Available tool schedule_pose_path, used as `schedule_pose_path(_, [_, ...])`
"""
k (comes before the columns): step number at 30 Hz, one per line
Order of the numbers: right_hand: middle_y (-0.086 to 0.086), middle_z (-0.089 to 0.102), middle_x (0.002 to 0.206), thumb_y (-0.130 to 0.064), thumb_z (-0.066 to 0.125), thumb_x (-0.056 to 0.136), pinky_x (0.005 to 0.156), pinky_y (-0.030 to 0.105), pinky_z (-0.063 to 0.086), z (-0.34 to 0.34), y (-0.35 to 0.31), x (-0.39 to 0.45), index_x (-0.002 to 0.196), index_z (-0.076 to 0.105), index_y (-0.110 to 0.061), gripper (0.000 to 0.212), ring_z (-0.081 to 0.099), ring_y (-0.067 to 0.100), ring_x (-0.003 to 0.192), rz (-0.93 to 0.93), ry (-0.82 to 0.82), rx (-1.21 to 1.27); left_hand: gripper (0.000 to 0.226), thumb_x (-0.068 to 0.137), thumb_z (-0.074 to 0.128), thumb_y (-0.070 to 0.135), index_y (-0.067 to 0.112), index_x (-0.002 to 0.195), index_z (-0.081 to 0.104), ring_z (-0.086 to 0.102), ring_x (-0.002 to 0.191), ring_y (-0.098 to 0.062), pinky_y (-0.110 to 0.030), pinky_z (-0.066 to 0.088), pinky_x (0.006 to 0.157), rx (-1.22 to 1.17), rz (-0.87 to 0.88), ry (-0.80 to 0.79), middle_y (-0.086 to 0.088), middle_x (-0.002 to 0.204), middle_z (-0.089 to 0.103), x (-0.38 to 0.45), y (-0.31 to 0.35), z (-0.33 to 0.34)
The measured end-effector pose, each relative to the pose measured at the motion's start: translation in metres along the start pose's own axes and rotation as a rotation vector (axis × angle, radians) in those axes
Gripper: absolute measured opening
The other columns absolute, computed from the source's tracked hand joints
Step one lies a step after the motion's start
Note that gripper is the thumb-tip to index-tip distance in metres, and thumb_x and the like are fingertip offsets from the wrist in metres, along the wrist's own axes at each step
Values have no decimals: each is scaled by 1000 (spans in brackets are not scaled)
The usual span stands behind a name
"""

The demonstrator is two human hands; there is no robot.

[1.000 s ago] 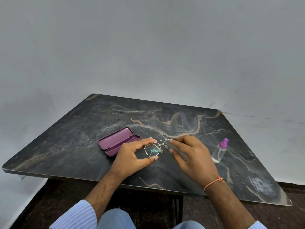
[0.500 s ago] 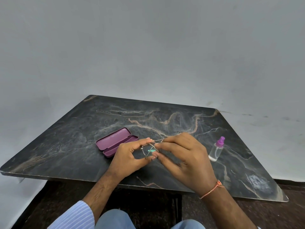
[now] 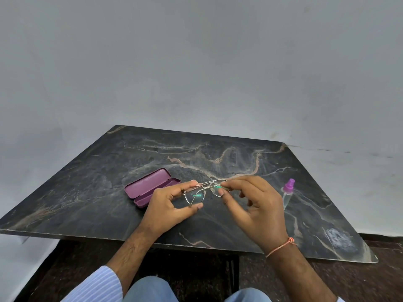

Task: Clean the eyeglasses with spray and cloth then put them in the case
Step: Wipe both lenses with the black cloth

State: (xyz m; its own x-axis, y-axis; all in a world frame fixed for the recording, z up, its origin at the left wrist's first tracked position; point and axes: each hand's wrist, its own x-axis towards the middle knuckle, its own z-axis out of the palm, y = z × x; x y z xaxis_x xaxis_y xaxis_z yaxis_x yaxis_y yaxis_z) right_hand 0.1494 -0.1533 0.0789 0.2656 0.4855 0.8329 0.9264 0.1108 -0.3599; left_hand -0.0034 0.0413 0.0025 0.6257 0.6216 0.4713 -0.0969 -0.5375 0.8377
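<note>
Thin metal-framed eyeglasses are held above the table between both hands, with the temples folded across the lenses. My left hand pinches the left lens rim between thumb and forefinger. My right hand grips the right end of the frame with its fingertips. An open purple case lies on the table just left of my left hand, lid tilted back, nothing inside. A small clear spray bottle with a purple cap stands to the right of my right hand. No cloth is visible.
The dark marble table has its front edge close to my wrists and a whitish smudge near the right front corner. A grey wall rises behind the table. My knees show below the table edge.
My right hand slid in over the glasses toward the left hand, then drew back to the right end of the frame. The temples now lie folded over the lenses.
</note>
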Motion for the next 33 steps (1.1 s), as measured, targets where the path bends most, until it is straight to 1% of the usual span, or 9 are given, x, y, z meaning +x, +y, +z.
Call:
schedule_pose_path(4, [-18,75,96,-20,87,89,68,15,44,2,18,-6,99,82,-25,13,64,3,82,109,-14,-10,64,77,101,18,19,136,77,76,125,-11,-46,60,112,-21,-4,13,8,133,80,0,0,1])
schedule_pose_path(8, [-20,75,93,-24,87,87,68,10,41,9,34,-13,95,82,-28,10,66,6,78,219,-38,-20,64,77,101,18,20,137,77,76,125,-10,-44,59,113,-13,11,7,8,133,80,0,1,0])
schedule_pose_path(13, [-22,75,93,-32,88,86,64,20,50,16,48,-19,93,83,-32,9,67,11,74,296,-82,-24,63,76,101,19,21,135,78,75,124,-4,-33,59,112,27,50,6,12,132,80,0,6,0])
schedule_pose_path(18, [-22,74,92,-37,88,85,71,32,59,20,53,-18,93,82,-34,10,68,10,76,340,-132,-29,63,76,101,21,23,134,78,74,124,-1,-24,57,110,47,66,2,15,132,79,1,10,-1])
schedule_pose_path(22, [-25,73,97,-41,87,84,75,32,59,16,54,-15,98,82,-37,16,67,7,83,348,-188,-36,63,76,101,21,24,135,78,74,124,1,-21,56,110,65,70,0,16,132,78,0,10,-1])
schedule_pose_path(26, [-23,71,109,-45,90,79,81,23,55,7,51,-9,114,77,-37,38,66,9,94,351,-224,2,62,77,100,24,26,135,78,72,125,4,-20,55,110,100,79,-6,17,134,77,2,11,-1])
schedule_pose_path(28, [-19,73,107,-43,91,79,79,17,53,5,52,-5,118,75,-37,43,67,10,90,431,-212,61,62,77,100,25,25,136,78,72,126,4,-20,55,111,108,86,-7,16,135,77,4,10,-2])
schedule_pose_path(30, [-15,77,98,-41,88,83,78,16,54,8,53,-2,119,76,-36,38,67,5,78,586,-225,170,63,77,100,25,25,136,77,71,127,3,-20,55,111,103,83,-6,15,136,77,4,8,-3])
schedule_pose_path(33, [-3,81,87,-36,76,96,67,36,65,8,54,-2,107,82,-33,12,68,12,68,829,-237,340,63,78,100,25,28,136,77,71,128,3,-21,55,112,113,94,-39,15,136,76,1,12,-1])
